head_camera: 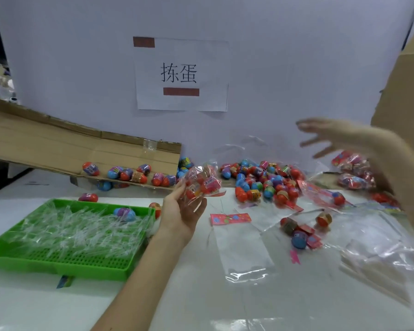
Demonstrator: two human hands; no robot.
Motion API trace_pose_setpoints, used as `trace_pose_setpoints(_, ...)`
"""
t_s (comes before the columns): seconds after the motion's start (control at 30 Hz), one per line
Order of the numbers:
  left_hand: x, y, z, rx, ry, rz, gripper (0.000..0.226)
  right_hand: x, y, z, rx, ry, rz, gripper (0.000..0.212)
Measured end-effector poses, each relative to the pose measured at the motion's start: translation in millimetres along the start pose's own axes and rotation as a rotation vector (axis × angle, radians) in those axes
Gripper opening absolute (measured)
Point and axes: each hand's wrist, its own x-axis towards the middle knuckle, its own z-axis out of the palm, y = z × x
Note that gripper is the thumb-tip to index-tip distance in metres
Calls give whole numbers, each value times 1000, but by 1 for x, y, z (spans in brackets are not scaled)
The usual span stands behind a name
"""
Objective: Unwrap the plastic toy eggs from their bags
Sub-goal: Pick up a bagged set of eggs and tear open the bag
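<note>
Head view: right hand (344, 137) motion-blurred, bagged eggs (202, 184) in left hand (182, 211)

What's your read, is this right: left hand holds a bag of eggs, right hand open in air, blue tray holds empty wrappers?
One error: the tray is green, not blue, per the head view. The rest stands: left hand holds a bag of eggs, right hand open in air, tray holds empty wrappers.

Two hands are showing, the left hand (179, 211) and the right hand (344, 137), and one green tray (58, 263) is carrying a single egg (124, 214). Three filled bags are showing too: one held bag (202, 181) and two far-right bags (355, 181). Three loose eggs (299, 238) are sitting at front right; the central pile (265, 180) is running past counting.
</note>
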Motion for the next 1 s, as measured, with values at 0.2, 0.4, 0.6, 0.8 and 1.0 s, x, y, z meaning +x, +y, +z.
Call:
trace_pose_setpoints(0.2, -6, -2, 1, 87, 33, 31, 19, -49, -23, -20, 434, -171, -633, 42)
trace_pose_setpoints(0.4, -9, -3, 4, 182, 26, 45, 20, -3, 43, 106, -109, -198, -99, 31)
trace_pose_setpoints(0.6, -9, -4, 5, 364, 14, 105, 22, 0, 54, 165, 633, -302, -115, 58)
trace_pose_setpoints(0.8, -7, -12, 5, 620, -10, 130, 19, 9, 68, 160, 335, -220, -134, 16)
trace_pose_setpoints(1.0, -3, -9, 4, 644, 40, 205, 20, 33, 84, 71, 1050, 403, -97, 34)
